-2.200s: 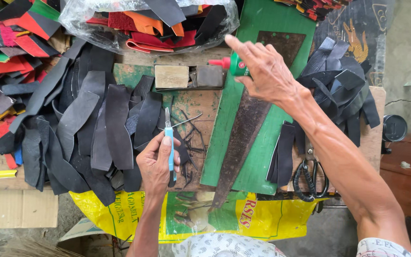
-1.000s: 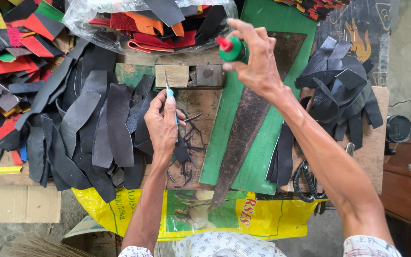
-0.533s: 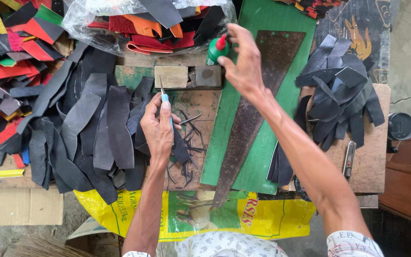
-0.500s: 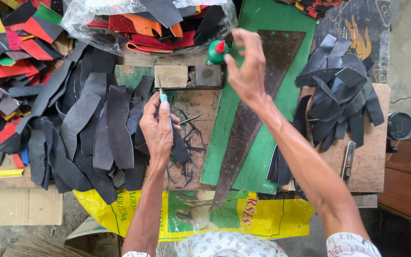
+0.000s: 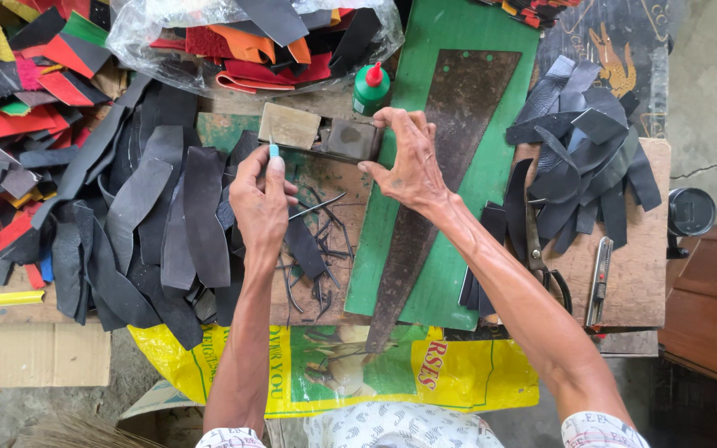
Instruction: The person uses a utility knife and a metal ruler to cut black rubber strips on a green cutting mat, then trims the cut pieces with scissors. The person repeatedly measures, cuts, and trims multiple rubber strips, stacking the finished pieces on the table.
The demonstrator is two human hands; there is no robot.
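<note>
A small dark rectangular block (image 5: 350, 139) sits at the far edge of the worn wooden desk (image 5: 624, 274), and the right hand (image 5: 408, 162) rests against it, its fingers (image 5: 392, 124) curled over the block's right end in a light grasp rather than a clench. Just left of them lies a paler tan block (image 5: 290, 126), touching or nearly touching the dark one. Just beyond the fingertips stands a small green plastic bottle with a red cap (image 5: 370, 87); a careless nudge of the block could tip it, and if its cap is loose it might spill over the green cutting mat with the rusty tapered metal plate (image 5: 458, 149). The left hand (image 5: 260, 199) is clenched around a thin tool with a pale blue tip (image 5: 274, 152), held upright. Right of those fingers lie thin black trimmings (image 5: 317, 249), and I judge that the tool could slip toward the right hand if the two meet. The heap of black leather strips (image 5: 143, 224) to the left could slide into the work.
</note>
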